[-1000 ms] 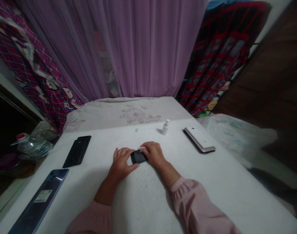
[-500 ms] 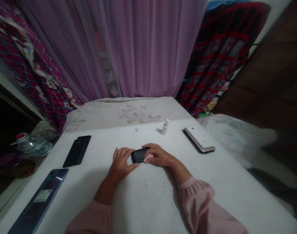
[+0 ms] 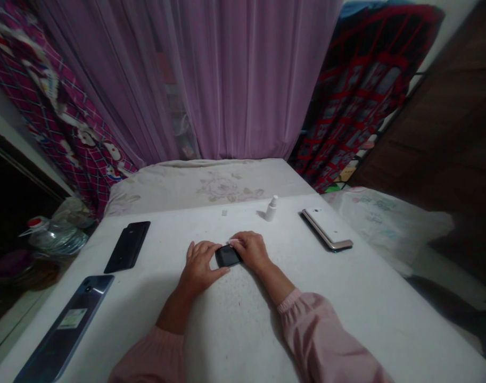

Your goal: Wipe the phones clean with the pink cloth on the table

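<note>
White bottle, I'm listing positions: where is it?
Head view, right of centre: the white bottle stands beyond the right hand, left of the stacked phones.

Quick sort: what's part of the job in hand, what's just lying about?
In the job:
dark phone, between left hand and right hand
pink cloth
white bottle, possibly

Apparently just lying about:
black phone
blue phone
stacked phones
water bottle

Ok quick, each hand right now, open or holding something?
Left hand: holding phone by its edges.
Right hand: closed on pink cloth, against phone.
</note>
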A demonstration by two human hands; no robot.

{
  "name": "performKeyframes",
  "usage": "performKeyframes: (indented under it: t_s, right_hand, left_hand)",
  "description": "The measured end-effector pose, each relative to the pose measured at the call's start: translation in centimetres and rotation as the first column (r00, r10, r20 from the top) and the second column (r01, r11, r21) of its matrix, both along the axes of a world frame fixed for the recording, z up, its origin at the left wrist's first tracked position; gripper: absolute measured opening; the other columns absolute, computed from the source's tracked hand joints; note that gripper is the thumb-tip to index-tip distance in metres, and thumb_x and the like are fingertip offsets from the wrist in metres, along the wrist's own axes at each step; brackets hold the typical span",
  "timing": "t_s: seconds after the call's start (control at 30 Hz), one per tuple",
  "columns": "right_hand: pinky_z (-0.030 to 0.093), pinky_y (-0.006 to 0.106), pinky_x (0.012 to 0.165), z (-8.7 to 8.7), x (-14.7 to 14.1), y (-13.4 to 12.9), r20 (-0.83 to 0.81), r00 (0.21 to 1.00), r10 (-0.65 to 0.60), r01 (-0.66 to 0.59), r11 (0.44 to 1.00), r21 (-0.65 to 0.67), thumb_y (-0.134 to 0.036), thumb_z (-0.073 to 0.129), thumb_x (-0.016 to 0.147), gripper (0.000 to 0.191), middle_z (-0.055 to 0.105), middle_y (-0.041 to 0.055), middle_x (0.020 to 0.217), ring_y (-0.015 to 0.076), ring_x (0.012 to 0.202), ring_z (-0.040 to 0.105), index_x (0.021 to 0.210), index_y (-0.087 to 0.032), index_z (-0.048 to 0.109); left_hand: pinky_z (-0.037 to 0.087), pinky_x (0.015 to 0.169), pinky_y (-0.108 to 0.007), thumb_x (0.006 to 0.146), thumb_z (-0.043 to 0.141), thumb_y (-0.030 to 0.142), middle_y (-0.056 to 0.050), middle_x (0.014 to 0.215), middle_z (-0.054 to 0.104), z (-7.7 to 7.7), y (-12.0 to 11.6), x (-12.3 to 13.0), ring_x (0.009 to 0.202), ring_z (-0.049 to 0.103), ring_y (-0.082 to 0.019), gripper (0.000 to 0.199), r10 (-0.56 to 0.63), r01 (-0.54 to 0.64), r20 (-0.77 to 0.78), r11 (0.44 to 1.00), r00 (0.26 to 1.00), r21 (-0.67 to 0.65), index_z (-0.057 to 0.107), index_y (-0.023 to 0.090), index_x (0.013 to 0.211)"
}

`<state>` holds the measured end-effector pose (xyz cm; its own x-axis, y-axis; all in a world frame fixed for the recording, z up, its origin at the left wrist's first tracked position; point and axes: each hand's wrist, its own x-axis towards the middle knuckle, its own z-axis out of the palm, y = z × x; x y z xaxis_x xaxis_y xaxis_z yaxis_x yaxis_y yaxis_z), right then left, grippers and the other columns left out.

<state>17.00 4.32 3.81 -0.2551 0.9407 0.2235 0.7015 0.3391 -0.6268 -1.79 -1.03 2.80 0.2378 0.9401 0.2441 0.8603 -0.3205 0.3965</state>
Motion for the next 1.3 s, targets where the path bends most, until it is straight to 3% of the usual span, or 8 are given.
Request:
performKeyframes:
  t_s: [0.17, 0.37, 0.57, 0.7, 0.83, 1.03, 1.17, 1.3]
  right_hand:
    - [0.045, 0.03, 0.082, -0.4, 1.4, 0.3, -0.103, 0.978, 0.18, -0.179, 0.984, 0.017, -0.025, 0.069, 0.082, 0.006, 0.074, 0.0025, 0.083, 0.0179, 0.083, 0.066, 0.082, -0.023, 0.075]
    - [0.043, 0.037, 0.098, -0.9, 4.5, 0.5, -0.161, 0.869, 0.468, -0.48, 0.877, -0.04, -0.03, 0.079, 0.073, 0.011, 0.063, 0.0058, 0.126, 0.0222, 0.116, 0.059, 0.083, -0.026, 0.076]
    - [0.045, 0.033, 0.092, -0.9, 3.7, 0.5, -0.182, 0.905, 0.385, -0.389, 0.921, 0.014, -0.03, 0.076, 0.076, 0.007, 0.071, 0.0049, 0.108, 0.0196, 0.101, 0.065, 0.08, -0.024, 0.076]
    - [0.046, 0.028, 0.08, -0.7, 1.9, 0.6, -0.116, 0.968, 0.221, -0.217, 0.975, 0.046, -0.03, 0.068, 0.083, 0.009, 0.074, 0.002, 0.084, 0.0169, 0.082, 0.066, 0.082, -0.024, 0.075]
    - [0.044, 0.028, 0.075, -0.6, 0.7, 0.6, -0.049, 0.996, 0.073, -0.071, 0.996, 0.05, -0.032, 0.063, 0.087, 0.014, 0.075, 0.0026, 0.082, 0.0175, 0.079, 0.065, 0.087, -0.024, 0.075]
    - [0.047, 0.028, 0.076, -0.3, 2.2, 0.4, -0.135, 0.975, 0.176, -0.174, 0.984, 0.028, -0.027, 0.063, 0.086, 0.013, 0.075, 0.0025, 0.08, 0.0172, 0.077, 0.066, 0.082, -0.023, 0.075]
    - [0.047, 0.033, 0.092, -0.4, 4.7, -0.1, -0.193, 0.912, 0.363, -0.356, 0.932, 0.07, -0.031, 0.066, 0.083, 0.012, 0.071, 0.0081, 0.114, 0.021, 0.104, 0.065, 0.081, -0.022, 0.074]
    - [0.045, 0.038, 0.097, -0.6, 6.0, -0.4, -0.164, 0.894, 0.417, -0.41, 0.909, 0.073, -0.037, 0.067, 0.083, 0.015, 0.065, 0.0095, 0.126, 0.0233, 0.113, 0.061, 0.081, -0.023, 0.074]
  left_hand:
    - [0.019, 0.113, -0.059, 0.073, 0.074, 0.042, -0.006, 0.115, 0.062, -0.5, 0.2, -0.3, 0.117, 0.053, -0.03, 0.052, -0.009, 0.009, -0.016, 1.0, 1.0, 0.005, 0.058, 0.026, 0.12]
    - [0.019, 0.113, -0.059, 0.072, 0.076, 0.042, -0.006, 0.115, 0.062, -0.6, 0.3, -0.3, 0.116, 0.054, -0.03, 0.055, -0.005, 0.005, -0.011, 1.0, 1.0, 0.002, 0.059, 0.026, 0.121]
    - [0.019, 0.113, -0.059, 0.072, 0.076, 0.04, -0.006, 0.115, 0.062, -0.4, 0.2, -0.2, 0.117, 0.053, -0.03, 0.054, -0.008, 0.008, -0.006, 1.0, 1.0, -0.003, 0.059, 0.026, 0.121]
    - [0.019, 0.113, -0.058, 0.073, 0.074, 0.041, -0.005, 0.113, 0.062, -0.3, 0.1, -0.1, 0.116, 0.053, -0.029, 0.052, -0.002, 0.002, -0.008, 1.0, 1.0, 0.008, 0.059, 0.027, 0.12]
    - [0.019, 0.113, -0.059, 0.073, 0.074, 0.041, -0.005, 0.113, 0.062, -0.2, 0.1, -0.1, 0.115, 0.053, -0.029, 0.051, -0.006, 0.006, -0.009, 1.0, 1.0, -0.001, 0.059, 0.027, 0.119]
    - [0.019, 0.113, -0.059, 0.072, 0.074, 0.039, -0.005, 0.112, 0.062, -0.1, 0.0, 0.1, 0.115, 0.054, -0.029, 0.05, 0.005, -0.005, -0.001, 1.0, 1.0, 0.022, 0.059, 0.026, 0.118]
    - [0.02, 0.112, -0.059, 0.072, 0.074, 0.039, -0.005, 0.113, 0.062, -0.2, 0.0, 0.1, 0.115, 0.054, -0.029, 0.049, -0.002, 0.002, 0.007, 1.0, 1.0, 0.016, 0.059, 0.027, 0.117]
    - [0.02, 0.112, -0.06, 0.073, 0.074, 0.04, -0.006, 0.114, 0.062, -0.4, 0.1, -0.1, 0.116, 0.054, -0.03, 0.049, -0.008, 0.007, 0.008, 1.0, 1.0, 0.022, 0.058, 0.026, 0.118]
